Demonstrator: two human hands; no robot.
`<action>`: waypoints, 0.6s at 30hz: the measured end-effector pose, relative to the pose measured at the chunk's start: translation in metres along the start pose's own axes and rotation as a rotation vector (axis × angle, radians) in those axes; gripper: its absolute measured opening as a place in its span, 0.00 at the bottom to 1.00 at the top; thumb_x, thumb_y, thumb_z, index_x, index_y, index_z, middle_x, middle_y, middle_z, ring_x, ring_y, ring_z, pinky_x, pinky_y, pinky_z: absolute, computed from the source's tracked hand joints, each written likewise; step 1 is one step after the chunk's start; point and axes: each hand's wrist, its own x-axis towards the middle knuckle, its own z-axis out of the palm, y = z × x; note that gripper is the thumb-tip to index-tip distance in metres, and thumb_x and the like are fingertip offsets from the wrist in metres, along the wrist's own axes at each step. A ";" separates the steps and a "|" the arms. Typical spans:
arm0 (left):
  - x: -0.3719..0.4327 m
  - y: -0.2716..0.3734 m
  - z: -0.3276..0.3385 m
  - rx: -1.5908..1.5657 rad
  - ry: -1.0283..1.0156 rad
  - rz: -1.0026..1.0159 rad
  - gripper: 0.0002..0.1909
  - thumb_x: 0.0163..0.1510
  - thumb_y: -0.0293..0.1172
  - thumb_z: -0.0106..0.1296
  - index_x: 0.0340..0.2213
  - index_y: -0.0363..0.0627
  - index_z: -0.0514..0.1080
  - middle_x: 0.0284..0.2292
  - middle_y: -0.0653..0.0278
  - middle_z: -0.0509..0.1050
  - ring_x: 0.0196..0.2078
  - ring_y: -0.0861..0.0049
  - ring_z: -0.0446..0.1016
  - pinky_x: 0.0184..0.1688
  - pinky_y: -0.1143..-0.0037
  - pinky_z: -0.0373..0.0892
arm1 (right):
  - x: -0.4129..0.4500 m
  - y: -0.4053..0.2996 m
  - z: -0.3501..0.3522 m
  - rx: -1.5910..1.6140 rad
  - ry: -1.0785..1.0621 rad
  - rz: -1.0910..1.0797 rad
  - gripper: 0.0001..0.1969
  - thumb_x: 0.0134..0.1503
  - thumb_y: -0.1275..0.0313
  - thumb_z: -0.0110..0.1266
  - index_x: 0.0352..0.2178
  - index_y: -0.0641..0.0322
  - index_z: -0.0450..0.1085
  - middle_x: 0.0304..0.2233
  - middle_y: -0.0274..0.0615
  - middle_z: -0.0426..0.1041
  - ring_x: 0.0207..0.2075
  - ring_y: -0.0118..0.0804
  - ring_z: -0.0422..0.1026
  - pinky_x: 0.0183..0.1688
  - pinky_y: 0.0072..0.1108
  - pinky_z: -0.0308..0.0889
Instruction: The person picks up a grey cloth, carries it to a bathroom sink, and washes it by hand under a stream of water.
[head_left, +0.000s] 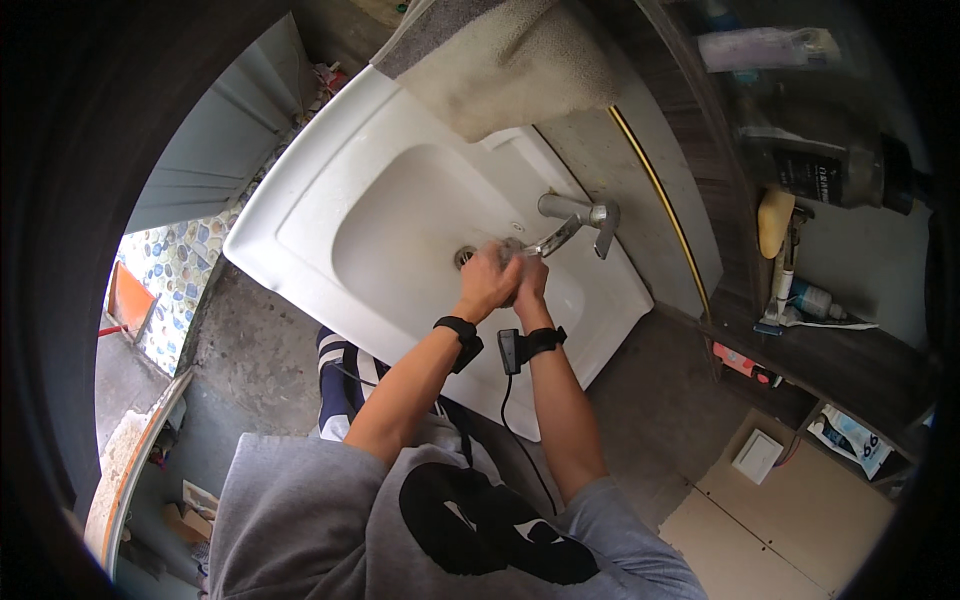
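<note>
My left hand (486, 279) and my right hand (532, 279) are close together over the white ceramic washbasin (390, 217), right under the spout of the chrome tap (574, 217). The fingers are bent and blurred. Something greyish (512, 246) shows at the fingertips, and a darker patch lies between the palms; whether this is a held object or water cannot be made out. Just left of my left hand is the round drain (465, 257). Both wrists wear black straps with small boxes, and a black cable (510, 420) hangs from the right one.
A beige and grey towel (510, 71) hangs over the basin's far edge. At right, a dark wooden shelf unit (832, 367) holds a dark-labelled bottle (817, 169), yellow soap (774, 223), a razor (780, 296) and a small bottle (817, 300). A white wall box (757, 456) sits below.
</note>
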 end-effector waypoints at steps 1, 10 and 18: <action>0.001 -0.003 0.000 -0.047 0.018 -0.027 0.25 0.52 0.48 0.50 0.39 0.36 0.71 0.34 0.39 0.75 0.39 0.44 0.73 0.42 0.57 0.69 | -0.003 0.002 0.003 0.077 0.017 -0.010 0.24 0.61 0.53 0.46 0.45 0.65 0.69 0.41 0.42 0.74 0.40 0.38 0.74 0.43 0.30 0.69; 0.010 0.003 -0.003 -0.396 0.142 -0.156 0.25 0.54 0.46 0.46 0.37 0.31 0.70 0.32 0.37 0.74 0.39 0.43 0.73 0.44 0.59 0.67 | -0.028 0.020 -0.005 0.757 -0.384 0.010 0.29 0.60 0.45 0.44 0.55 0.50 0.64 0.54 0.34 0.67 0.55 0.37 0.66 0.55 0.32 0.63; 0.015 -0.021 -0.006 -0.186 0.072 0.145 0.18 0.55 0.40 0.43 0.34 0.33 0.70 0.27 0.42 0.75 0.36 0.46 0.73 0.45 0.60 0.69 | -0.036 0.023 -0.009 0.803 -0.525 0.230 0.30 0.56 0.41 0.45 0.53 0.44 0.66 0.53 0.33 0.68 0.57 0.38 0.64 0.55 0.42 0.63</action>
